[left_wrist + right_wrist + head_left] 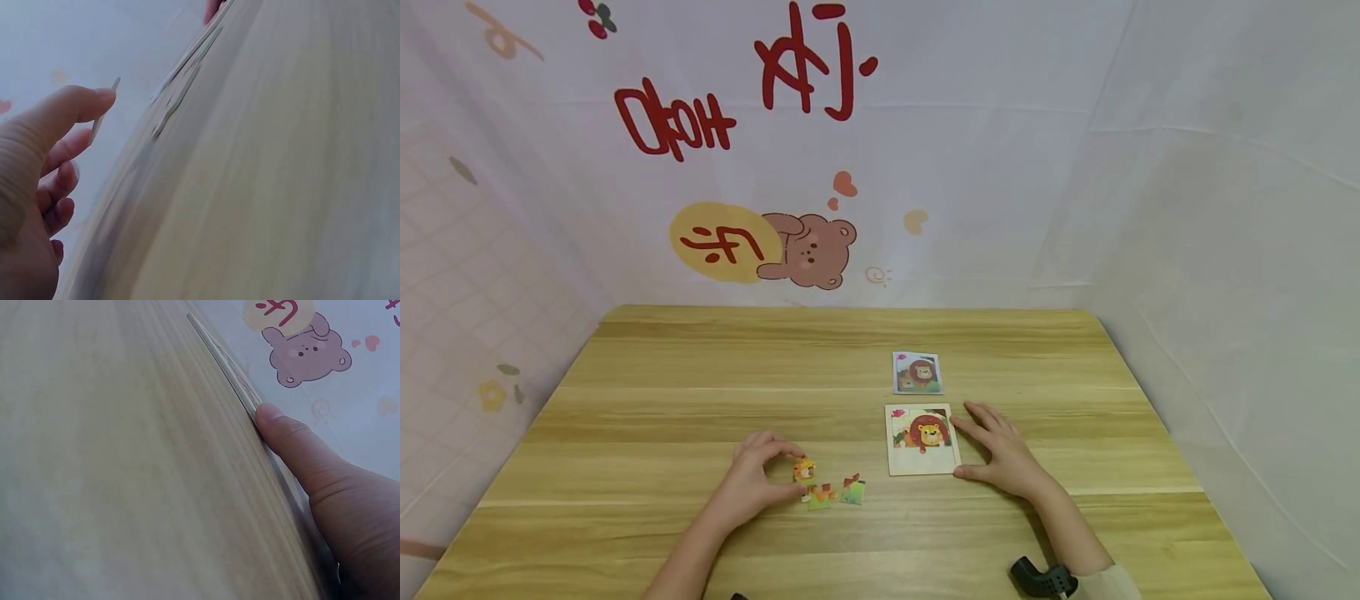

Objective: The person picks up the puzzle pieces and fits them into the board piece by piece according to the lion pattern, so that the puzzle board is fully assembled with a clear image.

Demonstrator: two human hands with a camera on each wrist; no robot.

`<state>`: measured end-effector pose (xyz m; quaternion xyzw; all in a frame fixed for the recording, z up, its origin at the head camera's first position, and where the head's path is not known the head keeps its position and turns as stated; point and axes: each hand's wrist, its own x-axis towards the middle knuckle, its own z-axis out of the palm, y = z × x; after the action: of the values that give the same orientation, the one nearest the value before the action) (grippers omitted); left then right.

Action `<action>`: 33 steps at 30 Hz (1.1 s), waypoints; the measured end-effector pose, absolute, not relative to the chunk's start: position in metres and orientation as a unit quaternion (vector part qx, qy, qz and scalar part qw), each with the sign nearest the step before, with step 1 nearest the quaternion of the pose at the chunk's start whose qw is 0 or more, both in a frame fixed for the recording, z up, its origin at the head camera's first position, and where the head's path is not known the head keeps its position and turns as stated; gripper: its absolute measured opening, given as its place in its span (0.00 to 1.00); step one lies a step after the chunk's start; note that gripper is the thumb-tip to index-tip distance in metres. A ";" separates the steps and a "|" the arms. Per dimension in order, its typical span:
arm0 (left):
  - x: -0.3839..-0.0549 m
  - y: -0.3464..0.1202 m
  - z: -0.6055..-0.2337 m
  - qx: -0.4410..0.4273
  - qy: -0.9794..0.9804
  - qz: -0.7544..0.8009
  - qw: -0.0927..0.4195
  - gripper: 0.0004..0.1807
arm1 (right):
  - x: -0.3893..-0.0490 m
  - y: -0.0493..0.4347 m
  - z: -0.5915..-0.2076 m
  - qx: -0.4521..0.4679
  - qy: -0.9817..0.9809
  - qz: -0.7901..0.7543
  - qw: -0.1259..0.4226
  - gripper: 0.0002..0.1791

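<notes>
My left hand point(752, 475) pinches a jigsaw piece point(804, 469) with an orange animal picture between thumb and fingers. In the left wrist view this thin piece point(105, 114) stands on edge, raised off the table. Just below it lie two more pieces, one orange and green point(820, 497) and one mostly green point(853, 491). A partly filled puzzle board point(917, 463) shows a lion in its upper part and bare wood below. Beside it, my right hand point(1000, 454) rests with thumb and forefinger at the board's right edge, fingers spread. The right thumb point(290, 434) touches the board's edge point(228, 369).
Behind the board lies a lion picture card point(917, 373). Everything rests on a wood-grain table point(737, 358), with printed white cloth point(970, 150) hanging behind and on both sides. A black device point(1043, 577) is strapped at the right wrist.
</notes>
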<state>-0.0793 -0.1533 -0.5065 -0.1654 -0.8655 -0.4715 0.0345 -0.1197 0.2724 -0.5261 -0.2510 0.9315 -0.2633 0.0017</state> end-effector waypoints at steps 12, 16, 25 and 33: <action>-0.090 -0.106 -0.509 -0.180 -0.864 -0.471 0.015 0.23 | -0.119 0.272 -0.528 -0.261 0.928 -0.264 -0.017 0.45; -0.095 -0.092 -0.509 -0.187 -0.864 -0.467 0.016 0.22 | -0.119 0.272 -0.528 -0.264 0.928 -0.263 -0.021 0.45; -0.106 -0.062 -0.510 -0.218 -0.867 -0.447 0.042 0.21 | -0.120 0.273 -0.528 -0.259 0.930 -0.260 -0.015 0.45; -0.113 -0.039 -0.510 -0.228 -0.875 -0.425 0.035 0.20 | -0.121 0.273 -0.527 -0.252 0.932 -0.259 -0.002 0.45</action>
<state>-0.1135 -0.0391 -0.5102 -0.2283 -0.8751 -0.4253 0.0346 -0.1207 0.2727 -0.5274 -0.2524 0.9323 -0.2591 -0.0019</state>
